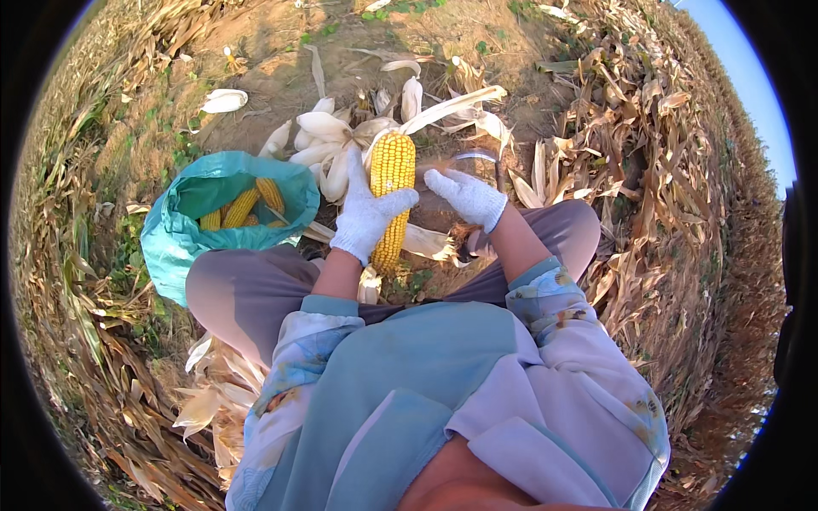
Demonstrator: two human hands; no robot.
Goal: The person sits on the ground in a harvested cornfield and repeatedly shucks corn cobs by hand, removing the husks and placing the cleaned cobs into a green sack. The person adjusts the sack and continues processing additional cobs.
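My left hand (370, 214), in a white knitted glove, grips a husked ear of yellow corn (392, 163). Its thumb crosses the kernels, and the ear stands lengthwise before me between my bent legs. To the right of the ear is my right hand (470, 195), gloved the same way, its fingertips pointing at the cob without touching it. A wisp of brown corn silk (436, 165) blurs beside those fingertips; whether they pinch it is unclear. Pale peeled husks (326, 131) spread on the soil behind the ear.
A teal woven sack (172, 246) gapes by my left knee, with several husked ears (241, 209) inside. A curved blade, likely a sickle (476, 154), lies just beyond my right hand. Dry corn stalks (658, 147) heap along the right; another husk-covered ear (223, 101) lies further off, left.
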